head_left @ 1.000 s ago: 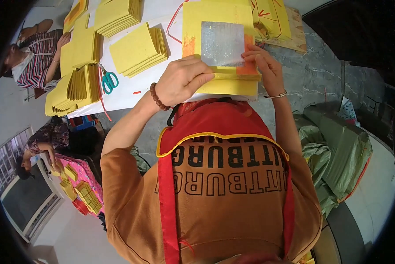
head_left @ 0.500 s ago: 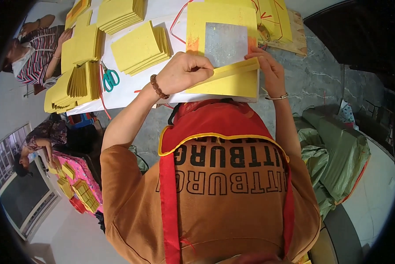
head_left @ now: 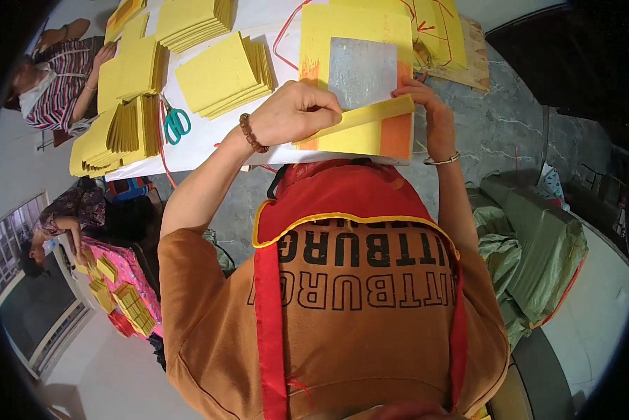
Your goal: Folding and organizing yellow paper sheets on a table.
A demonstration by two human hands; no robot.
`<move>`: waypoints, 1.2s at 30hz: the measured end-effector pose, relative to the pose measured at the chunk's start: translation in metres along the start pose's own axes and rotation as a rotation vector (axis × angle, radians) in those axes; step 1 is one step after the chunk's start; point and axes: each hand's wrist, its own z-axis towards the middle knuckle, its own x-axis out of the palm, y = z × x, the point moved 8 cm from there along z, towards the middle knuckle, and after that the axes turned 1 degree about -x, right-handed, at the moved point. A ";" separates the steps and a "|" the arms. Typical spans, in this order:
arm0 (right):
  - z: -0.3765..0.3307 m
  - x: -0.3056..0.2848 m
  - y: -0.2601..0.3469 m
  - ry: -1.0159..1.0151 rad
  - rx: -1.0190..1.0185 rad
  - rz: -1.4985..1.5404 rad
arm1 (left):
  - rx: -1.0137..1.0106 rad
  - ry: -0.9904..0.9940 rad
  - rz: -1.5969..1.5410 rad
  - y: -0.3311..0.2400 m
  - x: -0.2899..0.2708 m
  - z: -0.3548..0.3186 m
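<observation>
A yellow paper sheet [head_left: 356, 21] with a silver square [head_left: 363, 70] and orange bands lies at the table's near edge. Its lower part is folded up into a narrow strip [head_left: 377, 108]. Below the strip another sheet [head_left: 349, 144] shows, yellow with an orange right end. My left hand [head_left: 297, 112] is closed, pinching the strip's left end between thumb and fingers. At the strip's right end my right hand [head_left: 432, 115] is bent round the paper, its fingertips on the sheet beside the silver square; its thumb is mostly hidden.
Folded yellow paper stacks [head_left: 223, 73] and green-handled scissors [head_left: 176, 124] lie to the left on the white-covered table [head_left: 286, 154]. A wooden board [head_left: 472, 59] carries red-tied yellow bundles at the far right. Two people sit at the left, one by a pink table [head_left: 129, 259].
Below the folded strip, plain yellow paper has given way to a surface with an orange right end. The strip looks narrower. My right hand has shifted slightly; my left keeps its pinch.
</observation>
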 end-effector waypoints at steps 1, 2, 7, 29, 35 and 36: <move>0.000 0.001 0.000 0.008 0.003 -0.048 | 0.034 -0.023 -0.001 -0.001 -0.001 0.000; -0.001 0.002 0.001 0.017 0.006 -0.095 | 0.067 -0.047 -0.003 -0.003 -0.002 0.000; 0.003 0.010 0.016 0.023 -0.085 -0.322 | 0.320 -0.038 0.224 -0.022 -0.009 -0.013; -0.026 0.011 0.037 0.021 0.224 -0.343 | 0.345 -0.452 0.499 -0.005 -0.012 -0.047; -0.004 0.014 0.035 -0.364 0.344 -0.014 | 0.089 -0.429 0.052 0.037 -0.021 -0.022; -0.003 0.012 0.030 -0.363 0.345 -0.013 | 0.098 -0.461 -0.033 0.040 -0.022 -0.020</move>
